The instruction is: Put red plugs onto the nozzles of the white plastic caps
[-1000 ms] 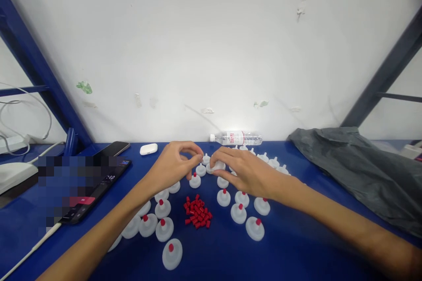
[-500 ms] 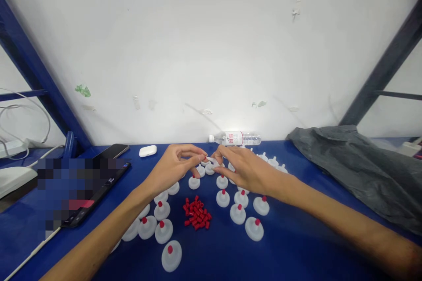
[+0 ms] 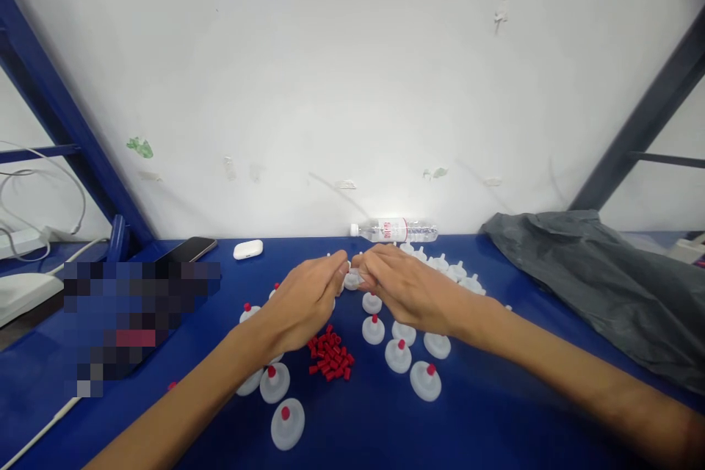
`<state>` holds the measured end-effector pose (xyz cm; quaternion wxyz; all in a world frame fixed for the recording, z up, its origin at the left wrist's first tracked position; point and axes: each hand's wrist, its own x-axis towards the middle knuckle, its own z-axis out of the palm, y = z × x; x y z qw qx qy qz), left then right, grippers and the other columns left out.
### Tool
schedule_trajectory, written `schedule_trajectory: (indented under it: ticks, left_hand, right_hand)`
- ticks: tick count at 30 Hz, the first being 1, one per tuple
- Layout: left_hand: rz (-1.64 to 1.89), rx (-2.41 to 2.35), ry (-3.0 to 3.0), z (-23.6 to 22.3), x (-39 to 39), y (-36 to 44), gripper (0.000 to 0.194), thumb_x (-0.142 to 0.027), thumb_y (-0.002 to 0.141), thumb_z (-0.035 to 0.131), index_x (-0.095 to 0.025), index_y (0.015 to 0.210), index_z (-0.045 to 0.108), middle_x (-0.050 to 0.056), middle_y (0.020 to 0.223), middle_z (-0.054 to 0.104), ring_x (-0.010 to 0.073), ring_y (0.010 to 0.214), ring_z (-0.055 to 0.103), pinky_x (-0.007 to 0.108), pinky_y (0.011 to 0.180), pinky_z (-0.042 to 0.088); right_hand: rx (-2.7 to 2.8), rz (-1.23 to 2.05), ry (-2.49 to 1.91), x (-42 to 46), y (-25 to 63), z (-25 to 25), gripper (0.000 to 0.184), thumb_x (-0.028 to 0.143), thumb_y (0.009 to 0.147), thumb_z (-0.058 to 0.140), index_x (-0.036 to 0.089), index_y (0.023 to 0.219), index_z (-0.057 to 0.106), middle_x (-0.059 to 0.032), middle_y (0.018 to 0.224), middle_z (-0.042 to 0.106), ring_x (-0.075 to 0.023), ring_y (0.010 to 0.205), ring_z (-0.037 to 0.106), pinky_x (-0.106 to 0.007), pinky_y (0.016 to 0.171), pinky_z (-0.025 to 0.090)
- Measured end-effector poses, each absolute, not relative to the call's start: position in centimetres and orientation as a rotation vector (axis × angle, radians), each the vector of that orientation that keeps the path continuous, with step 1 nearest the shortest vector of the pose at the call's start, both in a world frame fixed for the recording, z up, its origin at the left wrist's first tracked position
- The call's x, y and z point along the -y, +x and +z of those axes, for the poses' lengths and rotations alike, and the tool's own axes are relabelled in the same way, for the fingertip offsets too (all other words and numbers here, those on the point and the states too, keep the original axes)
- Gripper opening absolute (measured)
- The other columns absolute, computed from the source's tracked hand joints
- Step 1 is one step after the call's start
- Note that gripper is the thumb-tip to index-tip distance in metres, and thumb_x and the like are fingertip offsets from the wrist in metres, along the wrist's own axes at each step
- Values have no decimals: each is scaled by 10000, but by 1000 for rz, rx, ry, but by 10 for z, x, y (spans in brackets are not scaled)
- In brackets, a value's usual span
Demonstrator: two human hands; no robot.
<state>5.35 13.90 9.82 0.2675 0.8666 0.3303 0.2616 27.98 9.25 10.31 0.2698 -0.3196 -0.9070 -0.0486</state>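
Note:
My left hand [image 3: 305, 302] and my right hand [image 3: 410, 288] meet fingertip to fingertip over the blue table [image 3: 496, 418]. Between the fingertips sits a small white disc [image 3: 353, 279]. The right hand pinches it. The left hand's fingers are pressed together against it, and what they hold is hidden. Just below the hands lies a pile of small red caps [image 3: 329, 357]. Several white discs with red caps stand around it, such as the near disc [image 3: 287, 422] and the right disc [image 3: 425, 380]. Uncapped white discs [image 3: 457, 273] lie behind the right hand.
A water bottle [image 3: 393, 230] lies against the wall. A white earbud case [image 3: 247, 249] and a dark phone [image 3: 190, 248] rest at the back left, by a blurred device [image 3: 137, 308] with a white cable [image 3: 44, 426]. A grey plastic bag [image 3: 600, 279] covers the right side.
My left hand has turned palm down and slid right and nearer, now covering several capped discs on the left. The hands have closed together on the white disc.

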Motion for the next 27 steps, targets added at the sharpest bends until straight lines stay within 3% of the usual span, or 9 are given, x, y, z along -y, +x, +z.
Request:
schedule_trajectory:
  ticks: [8,12,17,22,24,27]
  left_hand:
    - [730,-910,2384,88,-135,56,551,-597,1148,245,-240,801,480,-58,659,446,151,583,451,315,631,413]
    - [718,-942,2452,88,-136,54,513,-555,1154,276,-235,817,493,-60,665,442,148,572,406,308,612,365]
    - [703,-976,2555,83,-135,56,446,-469,1159,349,-224,829,521,-65,673,452,142,565,382,304,615,351]
    - [620,-970,2655,89,-135,53,362,-362,1152,416,-207,859,563,-61,693,511,141,584,452,304,638,394]
    - [572,-964,2693,96,-136,51,347,-329,1149,431,-199,872,594,-61,690,530,143,593,483,311,660,420]
    - [530,-976,2729,104,-138,49,352,-290,1156,424,-189,888,628,-51,722,589,148,644,560,325,716,481]
  right_hand:
    - [2473,-26,-829,-91,277,106,215,150,1107,374,287,941,388,-38,889,591,-230,825,549,-437,802,558]
    - [2439,81,-845,-90,276,104,221,170,1116,388,287,933,346,-27,899,572,-213,802,519,-410,771,517]
    - [2373,257,-898,-89,276,103,362,169,1090,522,286,881,251,51,797,444,-166,676,426,-346,662,427]
    - [2330,437,-975,-88,276,107,345,142,1076,571,288,916,302,106,704,362,-131,538,316,-321,548,345]
    - [2328,491,-990,-87,275,110,322,173,1090,568,289,921,319,104,703,386,-132,532,335,-320,537,351]
    - [2354,493,-979,-84,273,116,178,225,1122,531,285,981,440,55,860,588,-150,667,512,-338,655,457]
